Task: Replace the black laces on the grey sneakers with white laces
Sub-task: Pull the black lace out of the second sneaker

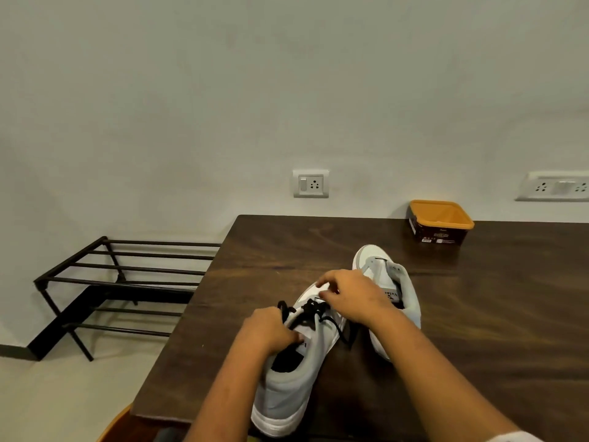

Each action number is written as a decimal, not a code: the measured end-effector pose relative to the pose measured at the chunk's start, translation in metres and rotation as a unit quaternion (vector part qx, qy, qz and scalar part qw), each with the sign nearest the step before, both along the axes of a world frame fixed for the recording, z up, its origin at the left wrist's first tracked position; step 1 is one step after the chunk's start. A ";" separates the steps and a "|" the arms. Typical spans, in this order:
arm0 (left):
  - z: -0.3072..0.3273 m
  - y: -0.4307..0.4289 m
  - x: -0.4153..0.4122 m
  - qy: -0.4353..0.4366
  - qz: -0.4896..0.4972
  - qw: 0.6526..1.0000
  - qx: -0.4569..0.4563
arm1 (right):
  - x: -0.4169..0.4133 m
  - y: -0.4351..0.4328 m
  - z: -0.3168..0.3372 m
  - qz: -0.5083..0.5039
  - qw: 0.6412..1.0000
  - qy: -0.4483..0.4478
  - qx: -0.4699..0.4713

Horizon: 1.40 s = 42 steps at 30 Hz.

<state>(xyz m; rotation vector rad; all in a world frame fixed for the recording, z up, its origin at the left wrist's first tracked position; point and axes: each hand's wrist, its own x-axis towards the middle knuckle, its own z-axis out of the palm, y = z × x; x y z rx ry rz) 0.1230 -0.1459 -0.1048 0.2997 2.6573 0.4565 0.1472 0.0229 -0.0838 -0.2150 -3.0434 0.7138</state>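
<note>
Sneaker (287,378) sat at six o'clock on the worktop (510,314), toe pointing away from me. I had the left hand (271,328) in a closed grip on its tongue, to steady it, I judged. The right hand (353,295), at twelve o'clock of it, pinched the black lace (314,309), apparently to draw it loose. A second sneaker (403,282) lay at two o'clock.

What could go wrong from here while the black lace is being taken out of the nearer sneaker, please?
The near sneaker has its heel at the table edge, so a hard tug by the right hand might drag it off. The slack black lace may also snag in an eyelet while the left hand grips the shoe.
</note>
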 end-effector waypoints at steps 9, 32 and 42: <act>-0.006 0.016 0.012 -0.022 0.078 0.984 0.157 | -0.002 0.004 -0.012 0.062 0.996 -0.062 -0.019; -0.013 0.031 0.015 0.209 0.029 0.964 0.161 | 0.002 -0.003 -0.015 0.033 0.998 0.046 -0.016; -0.018 0.028 -0.002 0.068 0.093 0.935 0.336 | -0.001 -0.007 -0.021 0.057 0.986 -0.012 -0.156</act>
